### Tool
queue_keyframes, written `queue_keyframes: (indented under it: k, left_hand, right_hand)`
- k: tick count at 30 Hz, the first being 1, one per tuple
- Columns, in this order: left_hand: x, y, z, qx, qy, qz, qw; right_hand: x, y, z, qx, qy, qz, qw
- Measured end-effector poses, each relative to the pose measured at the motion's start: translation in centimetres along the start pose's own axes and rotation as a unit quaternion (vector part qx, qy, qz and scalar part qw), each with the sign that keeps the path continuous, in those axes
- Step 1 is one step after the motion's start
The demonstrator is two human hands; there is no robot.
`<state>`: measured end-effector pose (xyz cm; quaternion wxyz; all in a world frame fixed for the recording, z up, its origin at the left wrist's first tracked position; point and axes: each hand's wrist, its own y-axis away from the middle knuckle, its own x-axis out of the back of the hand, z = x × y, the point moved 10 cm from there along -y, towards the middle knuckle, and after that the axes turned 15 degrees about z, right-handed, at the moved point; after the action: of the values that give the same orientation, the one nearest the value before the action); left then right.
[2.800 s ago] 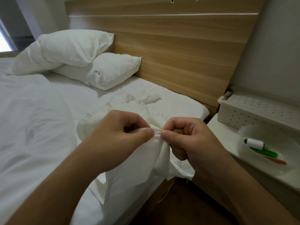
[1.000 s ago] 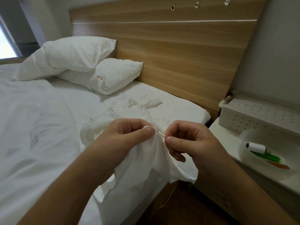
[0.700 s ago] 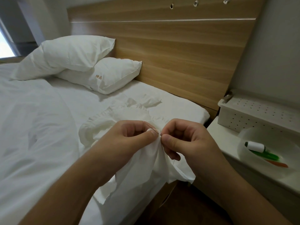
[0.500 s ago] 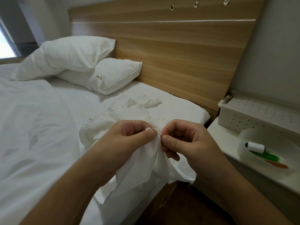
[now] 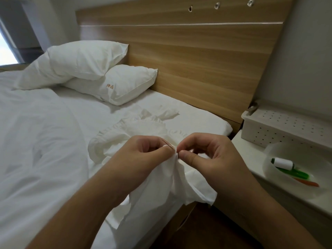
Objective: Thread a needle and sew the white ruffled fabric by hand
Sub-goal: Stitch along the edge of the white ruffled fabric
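The white ruffled fabric lies bunched on the bed and hangs over its edge in front of me. My left hand pinches a fold of it between thumb and forefinger. A thin needle pokes out just beyond that thumb tip. My right hand sits close against the left, thumb and forefinger pinched at the fabric's edge where the needle enters. Whether those fingertips grip the needle itself is too small to tell. A thin thread trails down below the fabric.
Two white pillows lean on the wooden headboard. A white duvet covers the bed on the left. On the white nightstand at right stand a perforated box and a translucent bowl with a thread spool and pens.
A second ago my right hand held the needle a little away from the left thumb. It has since closed in, and the needle now passes through the fold by the left thumb.
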<state>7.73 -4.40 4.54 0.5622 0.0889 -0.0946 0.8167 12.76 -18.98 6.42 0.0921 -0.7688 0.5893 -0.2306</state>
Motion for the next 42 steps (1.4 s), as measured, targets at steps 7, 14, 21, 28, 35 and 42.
queue_keyframes:
  k: [7,14,21,28,35,42]
  left_hand:
    - [-0.2,-0.2,-0.4,-0.002,-0.021,0.005,1.0]
    - [-0.5,-0.3,-0.7,-0.013,-0.055,-0.002,0.998]
    - [0.6,-0.7,-0.6,-0.036,-0.129,0.054,0.989]
    - [0.9,-0.6,-0.3,-0.022,-0.114,0.067,0.991]
    - [0.2,-0.2,0.7,-0.078,-0.125,0.037,0.988]
    - [-0.8,0.2,1.3,-0.098,-0.137,-0.011,0.986]
  right_hand:
    - [-0.6,0.5,-2.3,0.092,-0.018,0.01,0.996]
    - [0.0,0.4,-0.2,0.008,-0.157,0.096,0.983]
    - [2.6,-0.8,-0.1,-0.122,-0.328,0.125,0.928]
    - [3.1,-1.2,0.2,-0.072,-0.13,0.063,0.987]
    - [0.8,-0.5,0.6,0.101,0.27,0.018,0.957]
    - [3.8,-1.4,3.5,-0.1,0.075,0.145,0.982]
